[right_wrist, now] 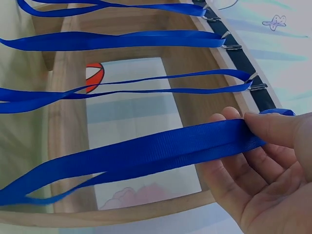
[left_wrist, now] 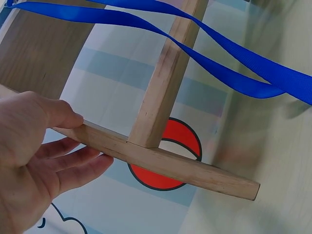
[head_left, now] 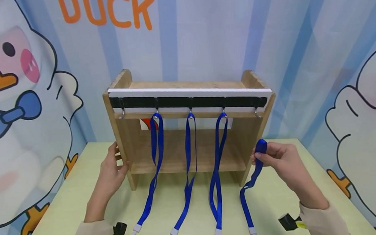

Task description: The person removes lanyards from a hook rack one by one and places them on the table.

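Note:
Between thumb and fingers, my right hand point(head_left: 284, 160) pinches the top of the loop of a blue lanyard point(head_left: 245, 204); its white clip hangs down near the table. In the right wrist view this lanyard point(right_wrist: 146, 146) runs leftward from the fingers. My left hand point(head_left: 111, 173) holds the left side of a wooden rack point(head_left: 118, 137), thumb at the front edge and fingers on the outer face. Three more blue lanyards, a left one point(head_left: 152, 183), a middle one point(head_left: 188, 190) and a right one point(head_left: 216, 181), hang by their loops from hooks on the rack's front.
A black strip point(head_left: 173, 101) with several metal hooks runs along the rack's top front. The leftmost hook point(head_left: 122, 113) and the rightmost hook point(head_left: 256, 112) carry nothing. The rack stands on a pale yellow table point(head_left: 71, 184), before a striped curtain point(head_left: 201, 32) with duck drawings.

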### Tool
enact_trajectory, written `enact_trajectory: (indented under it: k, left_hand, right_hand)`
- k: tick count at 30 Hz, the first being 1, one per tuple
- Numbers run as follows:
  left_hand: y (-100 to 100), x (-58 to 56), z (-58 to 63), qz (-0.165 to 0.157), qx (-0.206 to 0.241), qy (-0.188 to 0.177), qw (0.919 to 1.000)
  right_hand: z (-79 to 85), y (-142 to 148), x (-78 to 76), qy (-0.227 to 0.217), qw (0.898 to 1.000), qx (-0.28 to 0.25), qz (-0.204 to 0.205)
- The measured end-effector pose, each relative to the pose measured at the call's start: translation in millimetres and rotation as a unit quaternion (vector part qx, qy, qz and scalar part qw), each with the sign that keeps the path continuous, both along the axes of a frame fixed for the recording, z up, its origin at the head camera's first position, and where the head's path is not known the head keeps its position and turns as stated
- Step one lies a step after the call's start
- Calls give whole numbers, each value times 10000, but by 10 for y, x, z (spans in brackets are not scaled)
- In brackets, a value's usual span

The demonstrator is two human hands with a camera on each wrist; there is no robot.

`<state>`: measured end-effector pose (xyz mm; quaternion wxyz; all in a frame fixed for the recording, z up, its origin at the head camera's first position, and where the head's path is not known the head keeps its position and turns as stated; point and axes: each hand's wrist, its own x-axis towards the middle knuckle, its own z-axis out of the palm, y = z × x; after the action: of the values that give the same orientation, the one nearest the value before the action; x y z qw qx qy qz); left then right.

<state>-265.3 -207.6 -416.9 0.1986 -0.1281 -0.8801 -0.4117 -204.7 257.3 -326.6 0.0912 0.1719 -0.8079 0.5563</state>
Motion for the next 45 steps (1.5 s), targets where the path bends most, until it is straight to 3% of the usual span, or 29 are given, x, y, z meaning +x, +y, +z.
enact_trajectory:
  k: [10,25,32,39,45]
  left_hand:
    - [17,-6,-3,13,-10,47,10000]
    - [24,-9,34,9,15,82,10000]
    - [20,-12,49,127,-33,29,9999]
    - [25,0,31,156,-39,49,9999]
    - [39,15,7,136,-48,11,9999]
  right_hand:
    - [-166,56,58,-300,9994,115,-148]
    - [-522,87,150,-804,9964,-97,236]
    - [-648,115,218,-1415,9893,-188,318]
    - [-811,137,291,-1794,9812,-241,677]
    - [-1023,108,262,-2219,9713,-236,828]
